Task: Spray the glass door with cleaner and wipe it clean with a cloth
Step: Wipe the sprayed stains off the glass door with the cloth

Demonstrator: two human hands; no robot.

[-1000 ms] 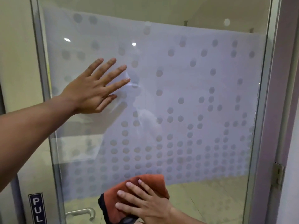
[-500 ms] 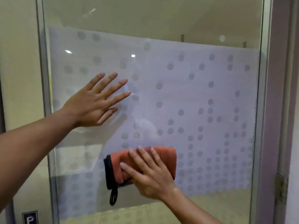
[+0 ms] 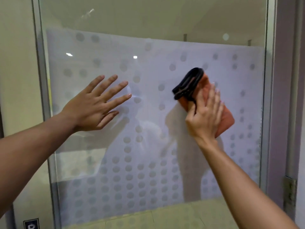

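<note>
The left hand (image 3: 92,108) is flat on the glass door (image 3: 148,113), fingers (image 3: 113,89) spread wide, holding nothing. The right hand (image 3: 204,116) pushes an orange cloth (image 3: 226,118) w/ a black edge onto the glass, right of the middle, fingers straight and close together on top of it. The frosted part has gray dots. A hinge (image 3: 289,190) sits at the right, low down.

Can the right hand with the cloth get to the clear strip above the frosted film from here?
Probably yes: the right hand presses the cloth on the glass door, and nothing blocks the way up.
</note>
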